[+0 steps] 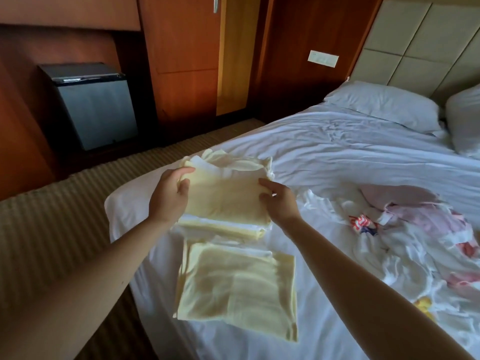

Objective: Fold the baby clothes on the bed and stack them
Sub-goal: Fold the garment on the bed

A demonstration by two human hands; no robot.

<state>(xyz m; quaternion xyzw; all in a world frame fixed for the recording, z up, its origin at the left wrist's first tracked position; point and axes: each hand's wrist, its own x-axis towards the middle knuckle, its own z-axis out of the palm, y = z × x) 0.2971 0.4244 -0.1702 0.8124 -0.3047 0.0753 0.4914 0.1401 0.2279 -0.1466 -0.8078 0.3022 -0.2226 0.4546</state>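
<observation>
A folded pale yellow garment (228, 198) lies on top of a small stack of yellow and white folded clothes near the bed's left edge. My left hand (170, 196) grips its left edge, thumb on top. My right hand (279, 201) pinches its right edge with curled fingers. A second folded pale yellow garment (236, 289) lies flat on the sheet closer to me. To the right sits a loose pile of unfolded baby clothes (415, 235), white and pink with some red and yellow print.
The bed (337, 152) has a wrinkled white sheet, with two white pillows (384, 105) by the padded headboard. Striped carpet runs along the bed's left side. A small grey fridge (96, 107) and wooden cupboards stand against the wall.
</observation>
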